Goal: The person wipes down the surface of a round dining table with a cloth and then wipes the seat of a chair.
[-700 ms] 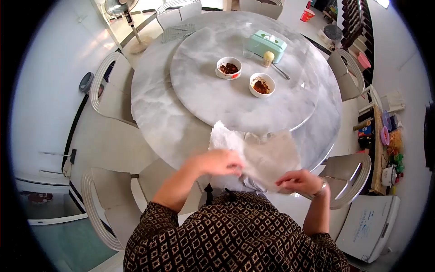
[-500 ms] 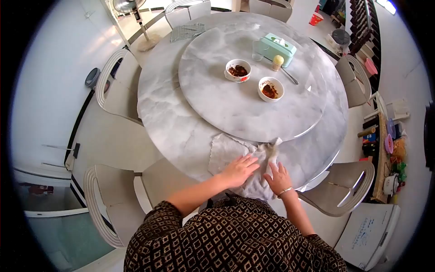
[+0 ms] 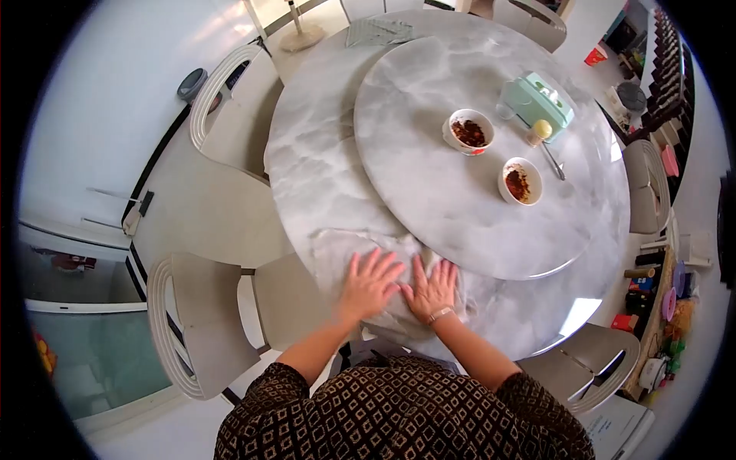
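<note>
A pale grey cloth lies spread on the near edge of the round marble table. My left hand rests flat on the cloth with its fingers spread. Just to its right, my right hand presses flat on the same cloth, fingers stretched out and a bracelet at the wrist. The two hands are close together at the thumbs. Parts of the cloth are hidden under both palms.
On the raised round turntable are two white bowls with dark red food, a green tissue box, a toothpick holder, a glass and a spoon. Chairs surround the table.
The cloth, earlier lifted between my hands, now lies flatter on the table. Both hands have come down onto it and moved left along the edge. The camera view has turned.
</note>
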